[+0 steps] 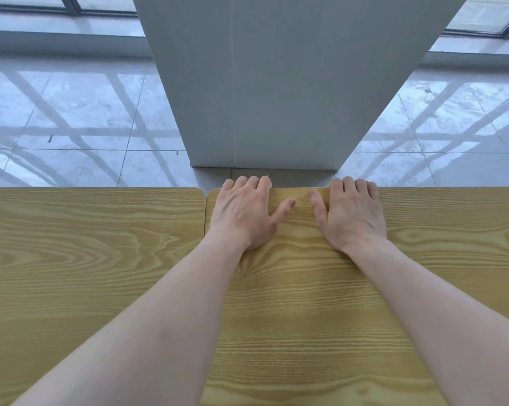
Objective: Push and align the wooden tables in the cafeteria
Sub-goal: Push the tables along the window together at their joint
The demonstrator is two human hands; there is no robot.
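Two light wooden tables stand side by side with a narrow seam between them. The left table [86,259] fills the left half of the view, the right table [452,244] the right half. Their far edges run almost in one line. Both my hands rest on the right table at its far edge. My left hand [244,212] lies flat just right of the seam, its fingers curled over the far edge. My right hand [351,213] grips the same edge a little further right, thumb on the tabletop.
A wide grey pillar [276,83] rises directly beyond the far edge, a small gap away from the tables. Glossy pale floor tiles [71,127] spread on both sides of it. Window frames [487,22] run along the top of the view.
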